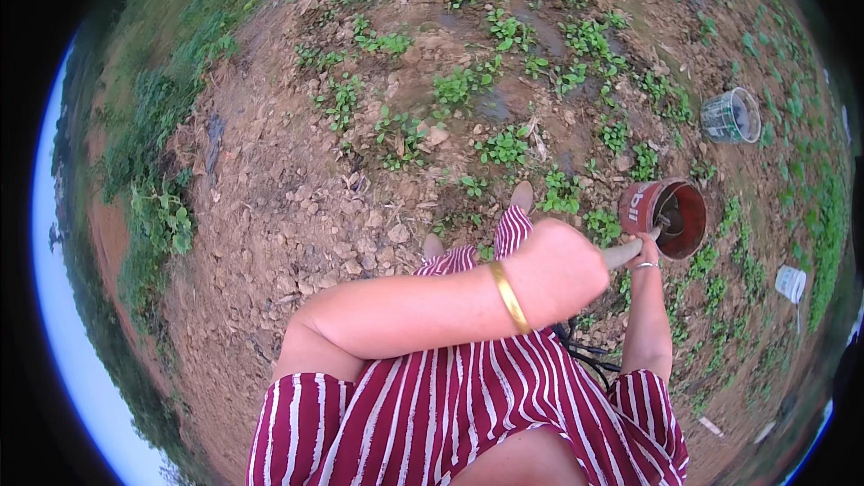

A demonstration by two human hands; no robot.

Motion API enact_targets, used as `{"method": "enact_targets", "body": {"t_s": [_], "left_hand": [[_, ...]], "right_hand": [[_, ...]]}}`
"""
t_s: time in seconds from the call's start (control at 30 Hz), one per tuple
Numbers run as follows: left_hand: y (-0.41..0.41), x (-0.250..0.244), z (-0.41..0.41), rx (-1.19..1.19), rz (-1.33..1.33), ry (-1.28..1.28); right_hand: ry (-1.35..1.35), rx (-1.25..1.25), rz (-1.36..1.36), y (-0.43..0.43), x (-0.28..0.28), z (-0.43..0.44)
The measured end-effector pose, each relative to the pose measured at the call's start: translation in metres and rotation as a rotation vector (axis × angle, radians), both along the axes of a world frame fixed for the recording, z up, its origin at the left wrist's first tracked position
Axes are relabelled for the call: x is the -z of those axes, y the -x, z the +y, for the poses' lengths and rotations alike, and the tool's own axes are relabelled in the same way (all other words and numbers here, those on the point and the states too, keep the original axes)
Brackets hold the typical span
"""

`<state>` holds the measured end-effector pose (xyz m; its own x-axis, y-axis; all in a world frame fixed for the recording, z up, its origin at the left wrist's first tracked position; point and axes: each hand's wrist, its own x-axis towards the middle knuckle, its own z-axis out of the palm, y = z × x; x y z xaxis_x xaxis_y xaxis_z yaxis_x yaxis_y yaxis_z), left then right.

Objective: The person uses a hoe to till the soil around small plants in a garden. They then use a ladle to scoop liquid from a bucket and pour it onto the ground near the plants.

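Across my body reaches my left arm, a gold bangle at its wrist, and my left hand (pixel 563 264) is closed round the near end of a pale pole-like handle (pixel 622 255). Farther along the same handle, my right hand (pixel 641 250) grips it beside the rim of a red bucket (pixel 636 208). The handle's far end reaches into the bucket's mouth, where a rounded scoop or ladle part (pixel 669 221) shows; its full shape is hidden. The bucket is tilted, its mouth facing right.
Clumps of leafy green seedlings (pixel 505 146) grow in cloddy brown soil around my feet. A translucent bucket (pixel 730 116) stands at the upper right, and a small white pail (pixel 790 283) lies at the far right. Denser weeds (pixel 162 216) border the left side.
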<state>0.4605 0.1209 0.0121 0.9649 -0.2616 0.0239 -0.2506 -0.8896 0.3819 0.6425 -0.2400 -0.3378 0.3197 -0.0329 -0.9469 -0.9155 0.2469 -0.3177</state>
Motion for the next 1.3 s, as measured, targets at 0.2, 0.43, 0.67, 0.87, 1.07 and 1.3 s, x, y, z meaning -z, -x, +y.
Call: {"method": "enact_targets", "body": {"t_s": [0.2, 0.43, 0.67, 0.87, 1.07, 1.3], "left_hand": [[-0.029, -0.005, -0.024, 0.027, -0.100, 0.114], [-0.019, -0.015, -0.051, 0.107, -0.190, 0.108], [0.028, -0.038, -0.012, -0.037, -0.180, -0.204], [0.080, -0.043, 0.024, -0.107, -0.002, -0.323], [0.150, -0.037, 0.061, -0.286, 0.153, -0.380], [0.238, -0.002, 0.105, -0.525, 0.561, -0.327]], "right_hand": [[-0.009, -0.202, 0.043, -0.019, -0.032, 0.011], [-0.095, -0.115, -0.151, 0.004, -0.027, -0.006], [-0.412, 0.261, -0.322, 0.042, -0.038, 0.040], [-0.463, 0.362, -0.452, 0.081, -0.055, 0.086], [-0.522, 0.331, -0.410, 0.115, -0.074, 0.133], [-0.522, 0.128, -0.340, 0.144, -0.044, 0.155]]}}
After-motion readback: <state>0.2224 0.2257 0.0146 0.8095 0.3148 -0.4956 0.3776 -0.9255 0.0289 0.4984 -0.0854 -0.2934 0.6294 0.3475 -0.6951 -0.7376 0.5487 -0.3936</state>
